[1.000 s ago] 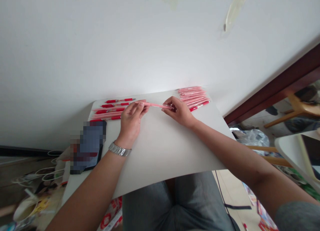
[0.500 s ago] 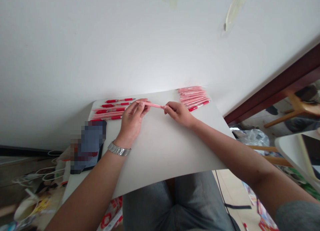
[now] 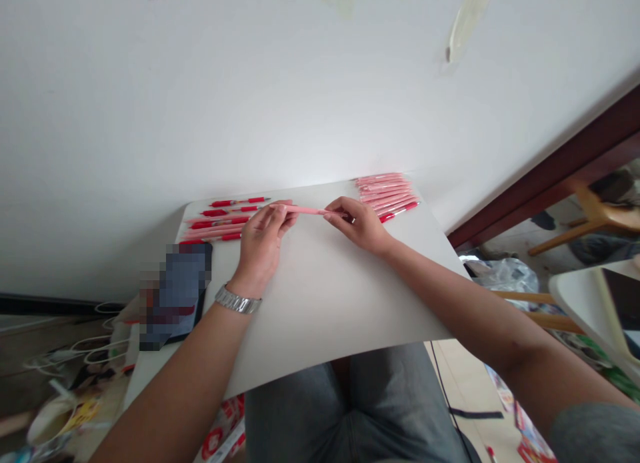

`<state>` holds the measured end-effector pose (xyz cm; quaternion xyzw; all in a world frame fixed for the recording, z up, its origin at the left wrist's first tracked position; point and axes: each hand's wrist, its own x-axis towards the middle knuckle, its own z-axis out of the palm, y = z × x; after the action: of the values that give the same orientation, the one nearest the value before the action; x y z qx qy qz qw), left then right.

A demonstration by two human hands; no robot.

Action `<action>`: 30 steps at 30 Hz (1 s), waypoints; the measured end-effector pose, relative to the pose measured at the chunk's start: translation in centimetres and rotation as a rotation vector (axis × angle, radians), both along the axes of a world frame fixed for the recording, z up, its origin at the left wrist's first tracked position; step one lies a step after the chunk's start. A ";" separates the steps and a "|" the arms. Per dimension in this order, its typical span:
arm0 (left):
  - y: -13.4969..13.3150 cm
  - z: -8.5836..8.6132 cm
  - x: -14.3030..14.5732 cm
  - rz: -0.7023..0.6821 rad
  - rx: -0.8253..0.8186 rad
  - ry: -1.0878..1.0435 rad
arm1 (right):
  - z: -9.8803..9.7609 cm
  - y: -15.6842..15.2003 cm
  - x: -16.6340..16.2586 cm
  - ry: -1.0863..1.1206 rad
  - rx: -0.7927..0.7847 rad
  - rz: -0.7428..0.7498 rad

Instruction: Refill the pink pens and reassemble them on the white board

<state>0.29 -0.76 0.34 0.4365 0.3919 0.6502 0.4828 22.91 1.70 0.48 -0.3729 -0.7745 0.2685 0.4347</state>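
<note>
A slim pink pen [image 3: 307, 210] is held level above the white table. My left hand [image 3: 263, 243] is closed around its left part, with the thumb along the top. At the other end my right hand [image 3: 357, 224] pinches the pen's right tip between thumb and fingers; the very tip is partly hidden by them. Beyond my left hand lie several red pens [image 3: 239, 201] and pink pens [image 3: 213, 231] in a rough row. Past my right hand, a stack of pink pens [image 3: 383, 191] in clear wrapping lies with a red pen [image 3: 400, 212] along its near side.
The white table [image 3: 320, 309] stands against a wall [image 3: 300, 83]. A dark, partly blurred-out phone-like slab [image 3: 183, 283] lies at its left edge. Cables and a cup [image 3: 50, 419] are at lower left. To the right are a plastic bag [image 3: 510, 276] and another white tabletop [image 3: 570, 296].
My right hand's fingers have shifted at the pen's tip and arch more, leaving a gap under the palm. My left hand and the pen have moved slightly left.
</note>
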 end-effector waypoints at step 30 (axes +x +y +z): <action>-0.4 0.0 0.2 -0.124 -0.043 0.063 | 0.1 0.8 -0.1 0.554 -0.341 0.029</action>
<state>0.49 -1.16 0.29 0.4696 0.3931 0.5965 0.5188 22.86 2.52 0.61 -0.3420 -0.5760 0.4916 0.5564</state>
